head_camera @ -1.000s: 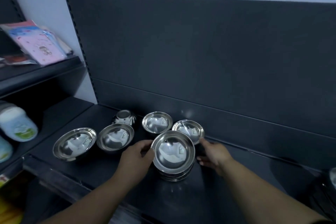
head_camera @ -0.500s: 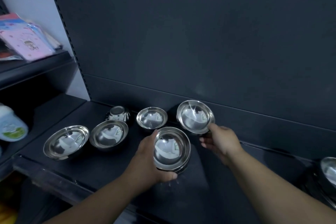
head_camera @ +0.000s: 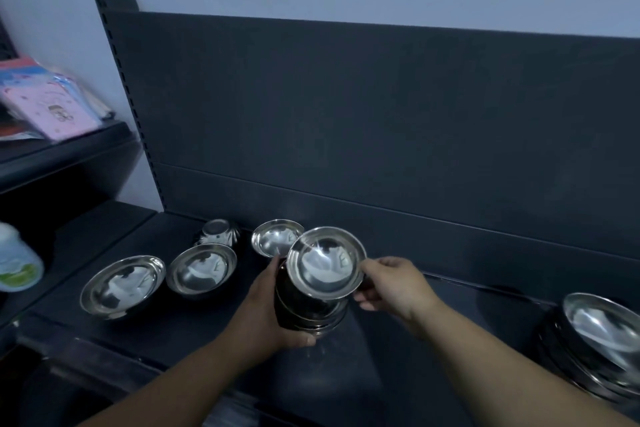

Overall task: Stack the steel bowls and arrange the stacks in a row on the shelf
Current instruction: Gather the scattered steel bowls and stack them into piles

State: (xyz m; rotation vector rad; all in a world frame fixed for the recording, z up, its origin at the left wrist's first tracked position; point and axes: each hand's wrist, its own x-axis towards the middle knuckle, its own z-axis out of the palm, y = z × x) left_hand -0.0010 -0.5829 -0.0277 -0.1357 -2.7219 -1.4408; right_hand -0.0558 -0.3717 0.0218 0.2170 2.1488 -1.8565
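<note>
My left hand (head_camera: 266,308) grips a stack of steel bowls (head_camera: 311,314) lifted a little above the dark shelf (head_camera: 398,357). With my right hand (head_camera: 391,284) I hold a single steel bowl (head_camera: 325,262) by its right rim, tilted toward me right over the stack. Three loose bowls sit open on the shelf: a wide one (head_camera: 123,284) at the left, one (head_camera: 201,267) beside it, and a small one (head_camera: 275,237) at the back. An upturned bowl (head_camera: 217,231) rests behind them.
Another stack of steel bowls (head_camera: 599,340) leans at the far right of the shelf. The neighbouring shelf unit on the left holds pink packets (head_camera: 52,107) above and a white bottle (head_camera: 17,263) below. A dark back panel (head_camera: 381,132) rises behind the bowls.
My right hand lifted the single bowl from the back of the shelf and carried it left over the stack. My left hand raised and tilted the stack. The view shifted right.
</note>
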